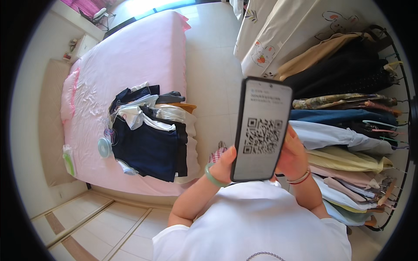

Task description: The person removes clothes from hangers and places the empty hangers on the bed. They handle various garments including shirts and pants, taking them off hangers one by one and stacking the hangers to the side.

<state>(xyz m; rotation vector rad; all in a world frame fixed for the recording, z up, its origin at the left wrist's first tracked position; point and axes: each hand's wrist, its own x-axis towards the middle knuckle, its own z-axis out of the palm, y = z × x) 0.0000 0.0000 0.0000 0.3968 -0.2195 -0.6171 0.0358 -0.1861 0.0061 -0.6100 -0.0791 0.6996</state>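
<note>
A black-edged smartphone (262,163) is held up in front of my chest, its lit screen showing a square code pattern. My left hand (223,167) grips its lower left edge, thumb along the side; a pale green bangle circles that wrist. On the opposite edge, my right hand (294,155) is closed round the phone, with a bracelet and a red cord at the wrist. Most of the fingers are hidden behind the phone.
To the left, a bed (135,52) with a pink sheet bears a pile of dark and white clothes (146,141) and a pale blue round object (104,148). On the right, many garments (339,135) hang from a black rack (407,113) beside a rabbit-patterned curtain (270,35). Wardrobe doors (109,226) stand at lower left.
</note>
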